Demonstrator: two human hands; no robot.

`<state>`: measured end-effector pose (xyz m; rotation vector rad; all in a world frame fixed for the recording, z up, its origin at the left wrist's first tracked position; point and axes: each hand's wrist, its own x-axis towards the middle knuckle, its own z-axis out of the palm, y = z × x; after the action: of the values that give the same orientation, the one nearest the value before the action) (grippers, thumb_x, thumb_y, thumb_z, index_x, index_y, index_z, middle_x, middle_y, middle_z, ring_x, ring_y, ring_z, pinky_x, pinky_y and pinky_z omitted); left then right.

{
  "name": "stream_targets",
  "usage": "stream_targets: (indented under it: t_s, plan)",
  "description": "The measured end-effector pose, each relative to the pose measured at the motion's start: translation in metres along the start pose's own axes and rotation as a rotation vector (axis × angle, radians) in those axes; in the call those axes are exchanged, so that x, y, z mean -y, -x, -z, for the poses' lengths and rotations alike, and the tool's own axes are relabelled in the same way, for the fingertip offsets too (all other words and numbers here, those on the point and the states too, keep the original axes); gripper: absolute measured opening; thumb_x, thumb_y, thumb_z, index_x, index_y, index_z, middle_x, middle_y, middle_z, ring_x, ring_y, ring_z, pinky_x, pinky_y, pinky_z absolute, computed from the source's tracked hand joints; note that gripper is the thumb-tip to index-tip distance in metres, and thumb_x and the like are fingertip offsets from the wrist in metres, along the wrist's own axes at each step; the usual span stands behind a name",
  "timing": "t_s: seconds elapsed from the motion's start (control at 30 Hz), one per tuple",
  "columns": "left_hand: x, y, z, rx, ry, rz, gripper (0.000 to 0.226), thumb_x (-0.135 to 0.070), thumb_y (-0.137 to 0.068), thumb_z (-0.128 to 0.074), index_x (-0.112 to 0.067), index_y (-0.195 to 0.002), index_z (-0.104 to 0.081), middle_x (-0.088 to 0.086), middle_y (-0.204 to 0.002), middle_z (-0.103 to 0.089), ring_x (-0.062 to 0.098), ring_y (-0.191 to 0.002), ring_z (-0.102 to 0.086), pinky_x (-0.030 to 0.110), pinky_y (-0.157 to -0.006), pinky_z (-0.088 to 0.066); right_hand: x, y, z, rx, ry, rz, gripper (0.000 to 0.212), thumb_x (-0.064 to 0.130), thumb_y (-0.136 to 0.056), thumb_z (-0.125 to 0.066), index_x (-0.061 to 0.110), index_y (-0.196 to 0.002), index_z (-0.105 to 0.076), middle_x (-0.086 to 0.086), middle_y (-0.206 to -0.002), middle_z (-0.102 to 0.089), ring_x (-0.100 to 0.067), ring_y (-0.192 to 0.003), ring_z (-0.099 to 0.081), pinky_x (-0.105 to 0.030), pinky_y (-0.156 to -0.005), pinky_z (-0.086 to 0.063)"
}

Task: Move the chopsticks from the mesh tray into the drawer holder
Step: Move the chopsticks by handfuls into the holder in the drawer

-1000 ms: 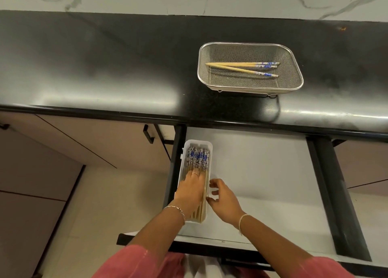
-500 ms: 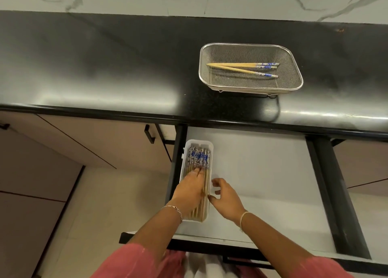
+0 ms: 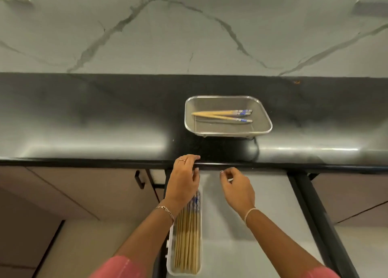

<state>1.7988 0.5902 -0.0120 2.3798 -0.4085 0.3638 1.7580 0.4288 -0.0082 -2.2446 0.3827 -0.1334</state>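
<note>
A steel mesh tray stands on the black counter and holds a few wooden chopsticks with blue-patterned ends, lying crosswise. In the open drawer below, a white plastic holder at the left is packed with several matching chopsticks. My left hand hovers at the counter's front edge above the holder's far end, fingers loosely curled, holding nothing. My right hand hangs over the drawer just right of it, fingers bent and apart, also with nothing in it.
A marble wall rises behind the counter. The drawer's black side rail runs along its right. Shut cabinet doors with a black handle lie to the left, and another cabinet front sits to the right.
Both hands have lifted out of the holder and drawer and moved up toward the counter edge. My head has tilted up, so the tray sits lower in view.
</note>
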Motion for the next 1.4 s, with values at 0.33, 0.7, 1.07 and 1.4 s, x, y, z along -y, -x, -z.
stream_targets:
  t_s: [0.33, 0.7, 1.07, 1.4]
  plan:
    - [-0.039, -0.134, 0.014, 0.011, -0.133, -0.210, 0.038, -0.014, -0.088, -0.059, -0.013, -0.126, -0.054, 0.002, -0.126, -0.054, 0.016, -0.121, -0.045, 0.025, -0.106, -0.037, 0.067, -0.116, 0.065, -0.213, 0.200, 0.230, 0.020, 0.036, -0.092, -0.050, 0.022, -0.080, -0.058, 0.007, -0.077, -0.060, -0.014, -0.073, -0.057, -0.026, -0.062, -0.042]
    - [-0.032, -0.222, -0.038, 0.416, -0.641, -0.154, 0.044, -0.015, -0.085, -0.060, -0.008, -0.127, -0.049, 0.012, -0.134, -0.048, 0.028, -0.124, -0.045, 0.039, -0.103, -0.041, 0.057, -0.221, 0.052, 0.060, 0.839, 0.431, 0.038, 0.030, -0.080, -0.063, 0.016, -0.112, -0.048, -0.007, -0.119, -0.051, -0.027, -0.110, -0.052, -0.039, -0.087, -0.046]
    - [-0.028, -0.240, -0.056, 0.462, -0.670, -0.136, 0.037, -0.016, -0.087, -0.061, -0.013, -0.122, -0.050, 0.009, -0.124, -0.056, 0.027, -0.116, -0.052, 0.043, -0.097, -0.046, 0.046, -0.252, 0.043, 0.108, 0.981, 0.540, 0.039, 0.029, -0.081, -0.061, 0.014, -0.115, -0.049, -0.009, -0.118, -0.055, -0.027, -0.108, -0.054, -0.040, -0.089, -0.043]
    - [-0.030, -0.231, -0.057, 0.448, -0.625, -0.136, 0.035, -0.023, -0.088, -0.060, -0.013, -0.121, -0.051, 0.008, -0.124, -0.056, 0.027, -0.114, -0.053, 0.043, -0.096, -0.046, 0.042, -0.254, 0.042, 0.088, 1.020, 0.611, 0.026, 0.008, -0.094, -0.043, 0.006, -0.119, -0.049, -0.013, -0.121, -0.050, -0.030, -0.110, -0.052, -0.040, -0.088, -0.046]
